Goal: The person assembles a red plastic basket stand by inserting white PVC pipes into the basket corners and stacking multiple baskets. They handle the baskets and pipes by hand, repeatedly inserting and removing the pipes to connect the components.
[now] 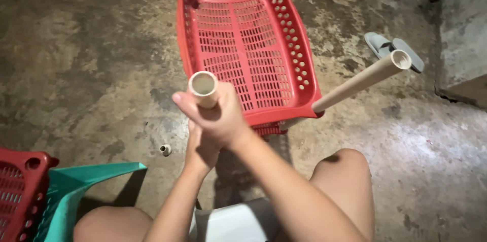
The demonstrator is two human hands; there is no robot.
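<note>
Bare knees frame a white seat edge [238, 224] at the near edge, above a stained concrete floor [91, 59]. Both hands meet at centre: the right hand [218, 115] is clamped around a tan cardboard tube [204, 88], its open end facing up, while the left hand [200, 150] grips just beneath it. Beyond them sits a red perforated plastic basket [248, 44]. A second, longer cardboard tube [362, 80] leans against the basket's right corner. Grey sandals [393, 49] lie far right. Near left, another red basket [20, 191] touches a teal plastic piece [76, 186]; a small ring [165, 149] lies nearby.
</note>
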